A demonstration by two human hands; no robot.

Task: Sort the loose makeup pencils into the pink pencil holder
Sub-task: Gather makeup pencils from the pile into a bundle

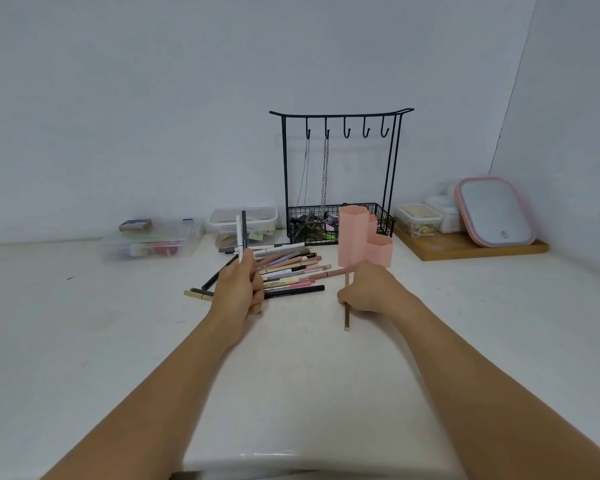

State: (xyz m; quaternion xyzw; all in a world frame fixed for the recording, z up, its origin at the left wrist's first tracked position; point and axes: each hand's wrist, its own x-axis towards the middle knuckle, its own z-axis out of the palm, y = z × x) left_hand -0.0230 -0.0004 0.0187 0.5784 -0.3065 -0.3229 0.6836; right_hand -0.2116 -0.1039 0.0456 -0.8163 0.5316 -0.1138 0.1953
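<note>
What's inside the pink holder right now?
No pencil tops stick out of the pink holder. From this angle its walls hide the insides of its compartments. The loose pencils lie on the table beside it.

Left hand point(238, 289) grips two upright pencils point(241, 233); right hand point(369, 289) pinches a brown pencil point(346, 315) — apparently just beside the pink holder point(362, 242).

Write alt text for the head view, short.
Left hand holds a white pencil and a black pencil upright over the pencil pile; right hand grips a brown pencil near the pink holder.
</note>
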